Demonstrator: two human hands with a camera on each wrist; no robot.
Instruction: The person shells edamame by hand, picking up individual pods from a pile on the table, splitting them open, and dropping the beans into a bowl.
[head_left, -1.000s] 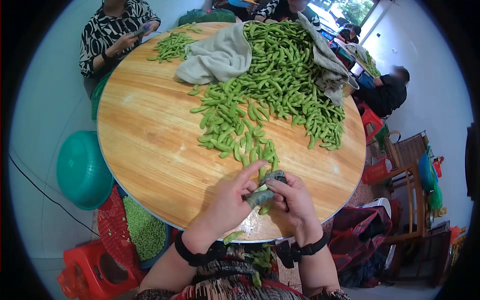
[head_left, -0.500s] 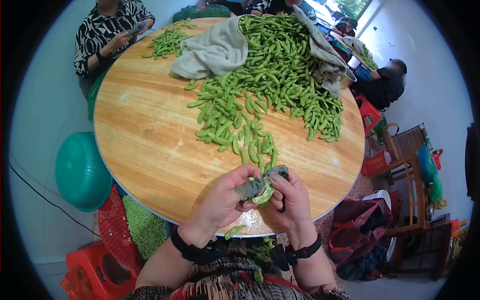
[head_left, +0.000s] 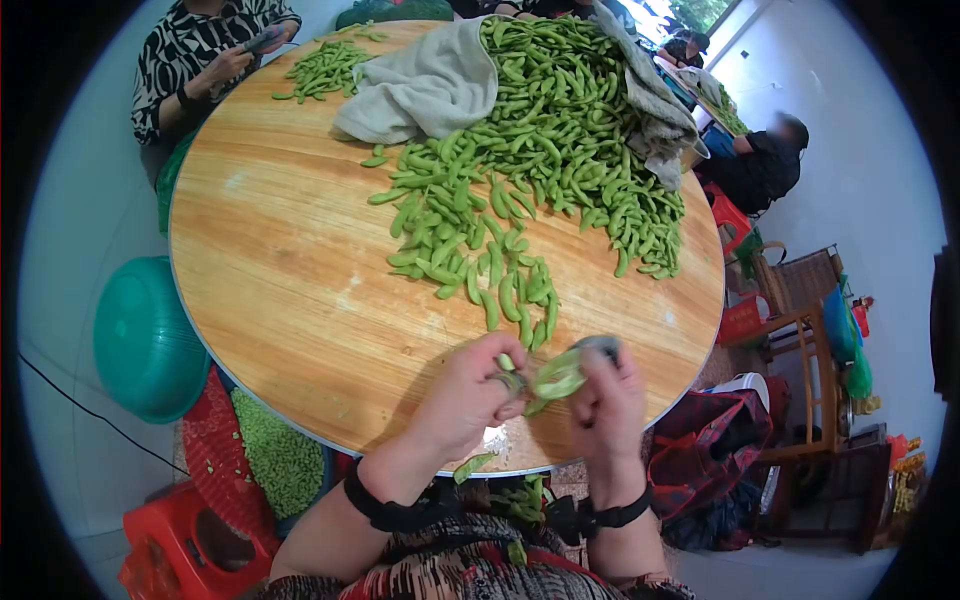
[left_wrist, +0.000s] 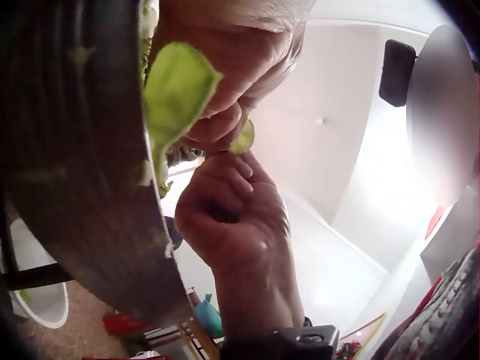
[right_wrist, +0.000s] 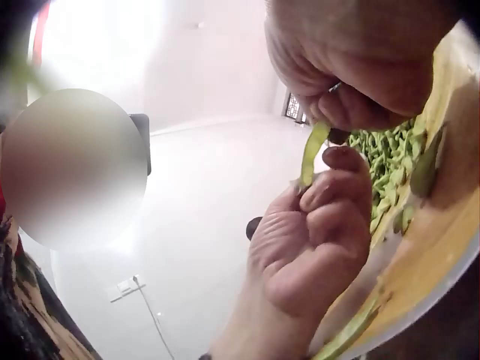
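My right hand (head_left: 608, 405) holds a split green soybean pod (head_left: 558, 378), blurred by motion, toward my left hand. On a finger of that hand is a dark grey covering (head_left: 598, 346). My left hand (head_left: 465, 400) has curled fingers, with a small pale green soybean (head_left: 505, 362) showing between thumb and forefinger. A grey-green covering wraps one of its fingertips too. From the right wrist, a strip of pod (right_wrist: 313, 154) spans the narrow space between the two hands. Whole soybean pods (head_left: 510, 290) lie just beyond my hands on the round wooden table (head_left: 290, 260).
A large heap of pods (head_left: 570, 120) spills from a grey cloth sack (head_left: 430, 85). An opened pod (head_left: 473, 467) lies at the near table edge. Lower left are a tub of shelled beans (head_left: 280, 450), a teal basin (head_left: 150, 340) and a red stool (head_left: 200, 540). A person (head_left: 205, 65) sits across.
The hands were together over the pod; now the right hand has drawn to the right with the split pod, and a gap shows between them. The head view has shifted slightly.
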